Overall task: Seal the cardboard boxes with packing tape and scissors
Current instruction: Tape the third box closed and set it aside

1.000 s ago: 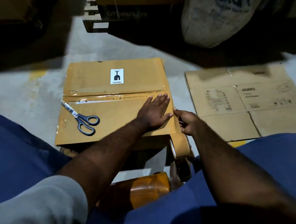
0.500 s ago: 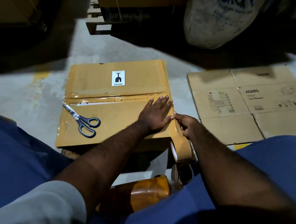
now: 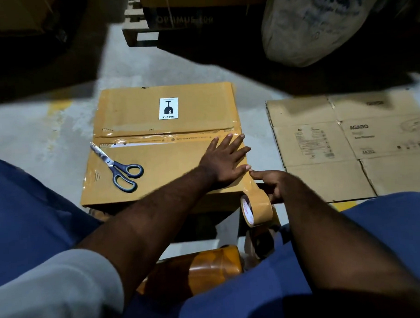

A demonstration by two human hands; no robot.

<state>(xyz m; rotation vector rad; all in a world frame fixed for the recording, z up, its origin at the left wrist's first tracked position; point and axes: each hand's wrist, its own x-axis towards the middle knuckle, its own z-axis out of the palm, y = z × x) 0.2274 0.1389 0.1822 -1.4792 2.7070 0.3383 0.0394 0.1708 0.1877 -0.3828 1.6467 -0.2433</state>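
Lowest in the frame, my knees in blue trousers fill both bottom corners, with a glossy amber object (image 3: 205,268) between them, too dim to identify. Just above it, right of centre, a roll of brown packing tape (image 3: 256,211) hangs off the near right corner of the cardboard box (image 3: 160,166) by its own strip. My right hand (image 3: 270,185) sits just beside the roll. Its forefinger stretches to the strip at the box's edge and the other fingers curl, but I cannot tell whether they grip the roll.

My left hand (image 3: 225,161) lies flat on the box top, fingers straight and spread, pressing down near the right edge. The box is tan and shiny with tape, and a taped seam crosses its middle. Grey-handled scissors (image 3: 118,167) lie closed on its left side. A white "FRAGILE" label (image 3: 168,108) sits toward its far edge.

At right, flattened cardboard (image 3: 349,146) lies on the grey floor (image 3: 32,134). A pale sack (image 3: 318,26) is in the upper right.
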